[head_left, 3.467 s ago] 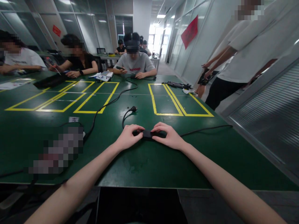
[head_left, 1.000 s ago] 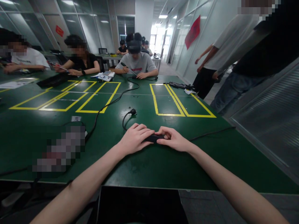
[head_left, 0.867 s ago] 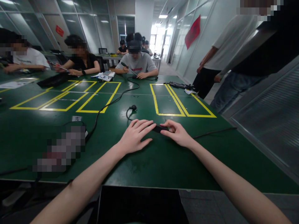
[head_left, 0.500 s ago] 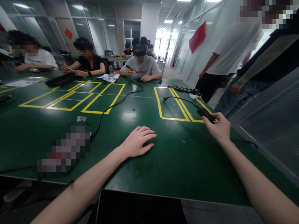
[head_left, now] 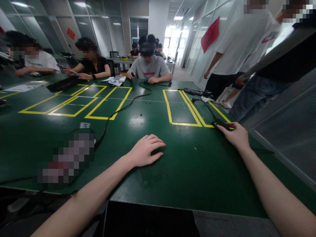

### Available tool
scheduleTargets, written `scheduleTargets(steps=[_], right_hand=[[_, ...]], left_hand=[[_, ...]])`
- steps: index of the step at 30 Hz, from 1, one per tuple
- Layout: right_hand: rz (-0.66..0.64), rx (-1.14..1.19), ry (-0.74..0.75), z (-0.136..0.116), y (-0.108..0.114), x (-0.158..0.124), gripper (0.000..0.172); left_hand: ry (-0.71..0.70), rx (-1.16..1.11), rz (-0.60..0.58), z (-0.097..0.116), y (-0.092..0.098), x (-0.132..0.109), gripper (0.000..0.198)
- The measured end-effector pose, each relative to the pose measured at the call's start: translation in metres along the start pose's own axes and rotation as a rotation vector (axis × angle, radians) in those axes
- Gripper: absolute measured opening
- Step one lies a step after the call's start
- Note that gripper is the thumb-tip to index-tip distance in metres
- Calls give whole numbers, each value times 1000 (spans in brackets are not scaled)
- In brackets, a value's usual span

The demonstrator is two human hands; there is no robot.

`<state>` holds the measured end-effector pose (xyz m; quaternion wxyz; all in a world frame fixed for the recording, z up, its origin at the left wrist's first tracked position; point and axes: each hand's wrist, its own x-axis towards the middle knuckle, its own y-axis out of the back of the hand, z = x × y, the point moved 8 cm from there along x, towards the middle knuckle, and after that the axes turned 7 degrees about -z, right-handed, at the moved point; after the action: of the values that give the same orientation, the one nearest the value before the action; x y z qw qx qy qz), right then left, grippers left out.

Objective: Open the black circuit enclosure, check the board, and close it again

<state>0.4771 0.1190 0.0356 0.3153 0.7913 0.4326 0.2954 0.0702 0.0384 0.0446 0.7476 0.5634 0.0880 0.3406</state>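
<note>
A pixelated patch left of the left hand hides whatever lies there. The right hand covers the near end of the adapter, grip unclear. Both forearms run off the bottom edge.

My left hand lies flat on the table just below the centre of the frame. My right hand is at the right of centre, well apart from the left, its fingertips touching the near end of the adapter. The adapter lies on the near line of a taped outline. The adapter's cord runs from it up and leftward along that outline's right side. A second cable crosses the table from left of my left hand up to the seated person at top centre. Two standing people are beside the table at upper right.
</note>
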Motion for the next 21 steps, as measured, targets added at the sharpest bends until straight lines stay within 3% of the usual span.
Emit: scheduleTargets(steps=[2,10,17,21], right_hand=[[-13,41,-132,3,3,-4,31],[22,37,-258,13,7,-1,38],[26,77,-147,4,8,-4,65],[179,-58,-7,6,19,5,56]], left_hand=[[-1,-10,-8,0,-1,0,26],[-1,-23,1,-1,-1,0,23],[-12,-27,13,-1,0,1,23],[-15,-28,15,0,1,0,23]])
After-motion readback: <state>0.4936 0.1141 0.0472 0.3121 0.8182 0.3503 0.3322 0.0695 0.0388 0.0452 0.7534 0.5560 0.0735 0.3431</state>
